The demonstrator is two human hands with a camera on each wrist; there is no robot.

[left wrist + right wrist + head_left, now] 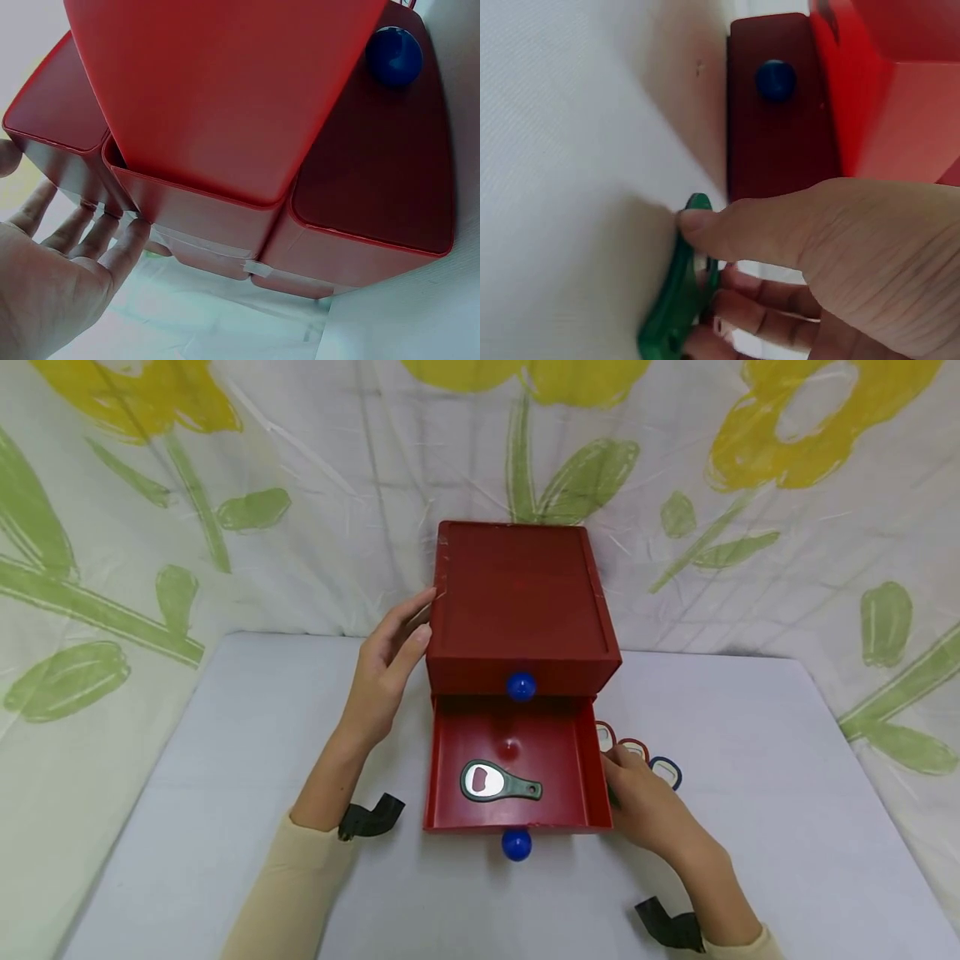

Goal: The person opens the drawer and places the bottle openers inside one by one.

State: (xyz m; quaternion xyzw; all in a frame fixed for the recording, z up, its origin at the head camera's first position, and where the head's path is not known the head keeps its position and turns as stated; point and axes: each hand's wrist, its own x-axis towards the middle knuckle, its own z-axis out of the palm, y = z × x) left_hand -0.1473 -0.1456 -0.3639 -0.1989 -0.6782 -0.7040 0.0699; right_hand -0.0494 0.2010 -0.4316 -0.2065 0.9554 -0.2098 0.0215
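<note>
A red drawer cabinet (517,593) has its middle drawer (592,760) pulled out. Inside that drawer lies a dark green bottle opener (501,782) with a metal head. My left hand (381,681) touches the cabinet's left side with its fingers fairly straight, and the left wrist view shows the fingertips against the casing. Low beside the drawer's right wall, my right hand (647,800) pinches a green bottle opener (676,296) between thumb and fingers. In the head view the hand and the drawer wall mostly hide that opener.
Right of the cabinet, a red-rimmed opener (604,735), an orange-red one (634,747) and a blue one (667,770) lie in a row on the white table (757,793). Blue ball knobs (517,844) stick out from the drawer fronts. A flowered cloth (322,510) hangs behind.
</note>
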